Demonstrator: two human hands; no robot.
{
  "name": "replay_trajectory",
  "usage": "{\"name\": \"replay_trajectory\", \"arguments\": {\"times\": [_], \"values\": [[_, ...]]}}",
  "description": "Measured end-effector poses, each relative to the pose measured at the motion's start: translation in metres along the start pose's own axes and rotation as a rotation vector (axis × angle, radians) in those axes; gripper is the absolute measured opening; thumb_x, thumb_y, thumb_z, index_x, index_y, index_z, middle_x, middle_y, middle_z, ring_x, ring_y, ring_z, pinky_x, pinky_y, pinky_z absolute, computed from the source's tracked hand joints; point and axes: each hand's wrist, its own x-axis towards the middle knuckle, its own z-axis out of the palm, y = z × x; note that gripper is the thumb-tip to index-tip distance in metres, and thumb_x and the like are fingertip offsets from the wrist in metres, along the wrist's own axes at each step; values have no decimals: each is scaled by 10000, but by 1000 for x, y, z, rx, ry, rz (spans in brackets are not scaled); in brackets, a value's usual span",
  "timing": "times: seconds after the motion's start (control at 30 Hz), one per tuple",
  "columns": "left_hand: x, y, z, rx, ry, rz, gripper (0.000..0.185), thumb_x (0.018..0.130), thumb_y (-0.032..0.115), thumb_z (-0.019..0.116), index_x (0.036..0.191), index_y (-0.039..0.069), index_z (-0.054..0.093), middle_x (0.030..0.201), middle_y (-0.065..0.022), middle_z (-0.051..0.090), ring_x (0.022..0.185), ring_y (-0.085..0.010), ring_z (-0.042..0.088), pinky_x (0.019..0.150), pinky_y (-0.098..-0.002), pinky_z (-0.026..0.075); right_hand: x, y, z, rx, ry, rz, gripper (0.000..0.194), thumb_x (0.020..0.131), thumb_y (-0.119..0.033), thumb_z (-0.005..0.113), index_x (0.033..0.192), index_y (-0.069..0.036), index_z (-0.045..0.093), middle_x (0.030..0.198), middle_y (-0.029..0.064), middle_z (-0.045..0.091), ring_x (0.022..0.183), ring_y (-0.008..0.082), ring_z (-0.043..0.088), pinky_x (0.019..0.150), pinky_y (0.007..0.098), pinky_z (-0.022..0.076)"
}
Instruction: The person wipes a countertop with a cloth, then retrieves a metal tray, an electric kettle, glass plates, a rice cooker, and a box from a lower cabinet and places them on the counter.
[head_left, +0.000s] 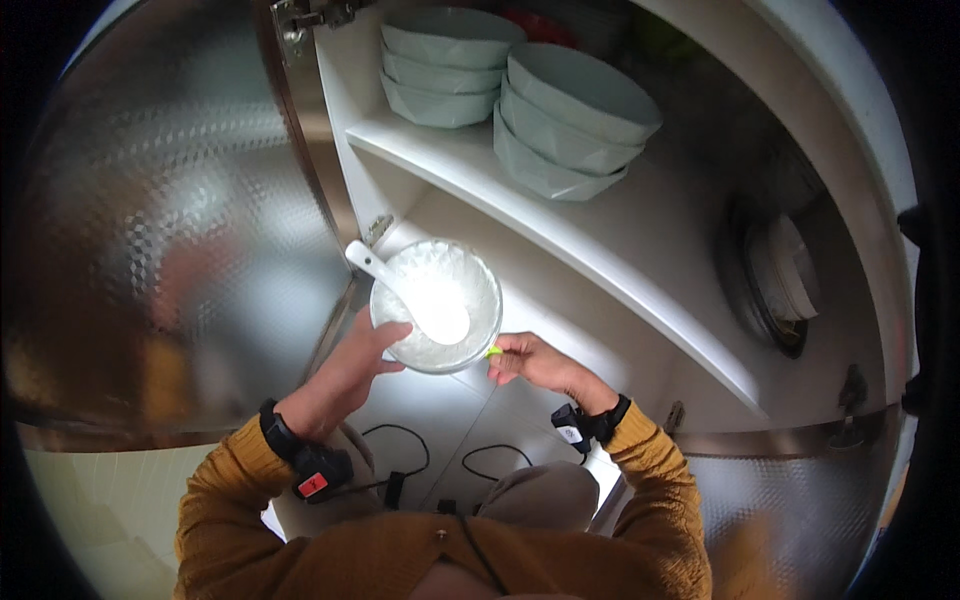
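My left hand (360, 364) grips the left side of a clear glass bowl (480, 277), with the thumb over its rim. A white spoon (442, 311) lies in the bowl, its holed handle sticking out over the rim at the upper left. Glare washes out the middle of the bowl, so other contents cannot be told. At the bowl's lower right, the fingers of my right hand (525, 360) pinch a small bright green piece (493, 351); whether it is part of the bowl cannot be told.
Two stacks of pale green bowls (450, 67) (570, 127) stand on the white cabinet shelf (525, 217). Further right are a dark round dish and a white bowl (787, 270). An open metallic door (187, 225) is on the left, another (787, 510) at lower right. Cables (427, 450) hang near my knees.
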Motion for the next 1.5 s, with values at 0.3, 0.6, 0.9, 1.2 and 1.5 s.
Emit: {"name": "replay_trajectory", "arguments": {"times": [0.3, 0.6, 0.9, 1.2, 1.5], "values": [[8, -7, -9, 59, -57, 38, 603, 851, 354, 479, 1336, 50, 288, 1249, -100, 444, 1091, -195, 452, 876, -375, 386, 2, 3, 6, 45, 116, 77, 247, 917, -212, 516, 1067, -28, 586, 819, 33, 572, 739, 117, 536, 714, 266, 485], [12, -5, -4, 16, 10, -28, 573, 859, 313, 472, 1322, 19, 307, 1231, -107, 453, 1073, -190, 475, 853, -372, 412, -2, -4, 10, -3, 143, 29, 204, 917, -187, 491, 949, -16, 599, 771, 15, 543, 696, 103, 508, 669, 243, 474], [1, -4, -12, -12, -84, 48, 586, 922, 371, 387, 1344, -17, 264, 1288, -161, 441, 1130, -281, 487, 910, -456, 424, -5, -3, 11, -22, 74, -41, 173, 930, -190, 471, 935, -64, 590, 772, 26, 558, 692, 111, 540, 656, 261, 493], [-20, 6, -24, -47, -117, 82, 599, 909, 371, 424, 1401, 104, 212, 1344, -65, 357, 1172, -183, 406, 919, -380, 388, -10, -28, 19, 27, 52, 19, 183, 920, -190, 500, 944, -37, 597, 794, 20, 558, 732, 109, 535, 679, 259, 483], [-28, 7, -37, 63, -143, 169, 559, 897, 285, 493, 1360, 63, 273, 1253, -71, 427, 1094, -144, 434, 884, -314, 414, -18, -45, 26, 60, 69, 24, 230, 921, -162, 483, 1089, -43, 586, 814, 20, 550, 744, 113, 523, 684, 261, 478]]}}
